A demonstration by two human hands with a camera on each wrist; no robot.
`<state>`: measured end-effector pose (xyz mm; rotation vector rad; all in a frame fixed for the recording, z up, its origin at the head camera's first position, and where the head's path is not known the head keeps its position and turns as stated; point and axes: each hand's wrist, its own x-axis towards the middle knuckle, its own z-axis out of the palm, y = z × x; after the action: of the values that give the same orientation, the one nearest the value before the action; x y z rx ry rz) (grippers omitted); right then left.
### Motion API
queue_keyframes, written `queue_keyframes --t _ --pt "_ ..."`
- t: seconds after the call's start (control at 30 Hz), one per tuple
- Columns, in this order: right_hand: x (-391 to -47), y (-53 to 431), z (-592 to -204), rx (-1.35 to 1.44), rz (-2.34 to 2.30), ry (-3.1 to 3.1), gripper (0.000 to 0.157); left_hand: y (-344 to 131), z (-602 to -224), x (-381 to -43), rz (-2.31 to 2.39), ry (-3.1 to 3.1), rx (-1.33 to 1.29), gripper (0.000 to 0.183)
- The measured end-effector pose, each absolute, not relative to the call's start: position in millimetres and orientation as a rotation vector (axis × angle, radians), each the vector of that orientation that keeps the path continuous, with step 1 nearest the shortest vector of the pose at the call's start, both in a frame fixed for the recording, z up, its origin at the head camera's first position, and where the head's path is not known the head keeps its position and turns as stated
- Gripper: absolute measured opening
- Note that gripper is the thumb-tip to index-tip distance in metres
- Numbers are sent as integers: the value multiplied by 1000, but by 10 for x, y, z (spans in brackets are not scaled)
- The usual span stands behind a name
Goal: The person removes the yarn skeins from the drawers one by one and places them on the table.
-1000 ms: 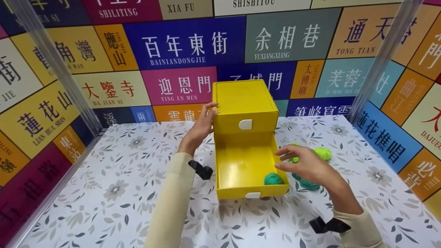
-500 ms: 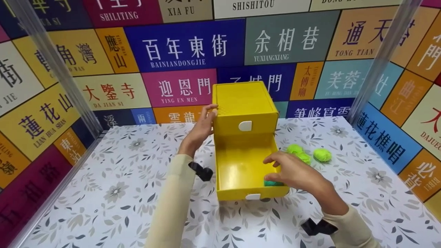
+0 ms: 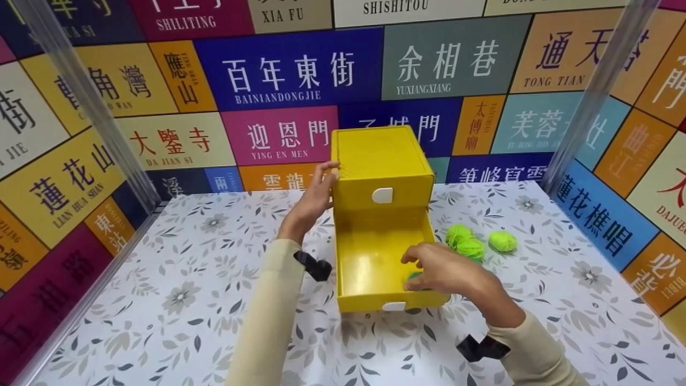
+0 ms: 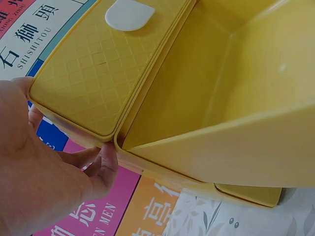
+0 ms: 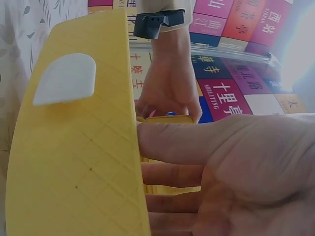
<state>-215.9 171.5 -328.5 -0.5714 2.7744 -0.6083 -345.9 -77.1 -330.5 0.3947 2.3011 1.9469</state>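
A yellow two-tier drawer box (image 3: 378, 153) stands mid-table, its lower drawer (image 3: 370, 262) pulled out. My left hand (image 3: 313, 201) holds the upper tier's left side; the left wrist view shows my left hand (image 4: 54, 162) with fingertips at the tier's edges. Inside the lower drawer's front right corner lies a green yarn ball (image 3: 414, 275), mostly hidden by my right hand (image 3: 447, 268). The thumb is at the ball, and the index finger curves above it with a gap between. In the right wrist view, the drawer front (image 5: 74, 147) hides the fingertips of my right hand (image 5: 221, 162).
Several lime yarn balls (image 3: 465, 244) lie right of the box, one lime ball (image 3: 502, 241) a little apart. White tabs (image 3: 382, 195) mark the drawer fronts. A printed wall (image 3: 289, 69) rises behind the floral tabletop (image 3: 182, 300), with clear posts (image 3: 595, 102) at the corners.
My right hand has moved left from the lower drawer's right edge to over the green yarn ball inside, covering most of it. Green yarn outside the drawer is now out of sight. Left hand unmoved.
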Motion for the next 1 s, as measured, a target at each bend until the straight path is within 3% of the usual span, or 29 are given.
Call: queue_keyframes --t 0.2,0.5,1.0 --pt "-2258 1706 -3336 -618 -612 2704 44 -766 -3310 -3459 1956 2301 375 40" --pt "-2394 1690 -3503 -667 -641 2644 29 -761 -3310 -3468 1985 2264 371 39" --pt "-2406 1684 -3591 -429 -1108 2627 36 -752 -3312 -3471 1973 2279 395 39"
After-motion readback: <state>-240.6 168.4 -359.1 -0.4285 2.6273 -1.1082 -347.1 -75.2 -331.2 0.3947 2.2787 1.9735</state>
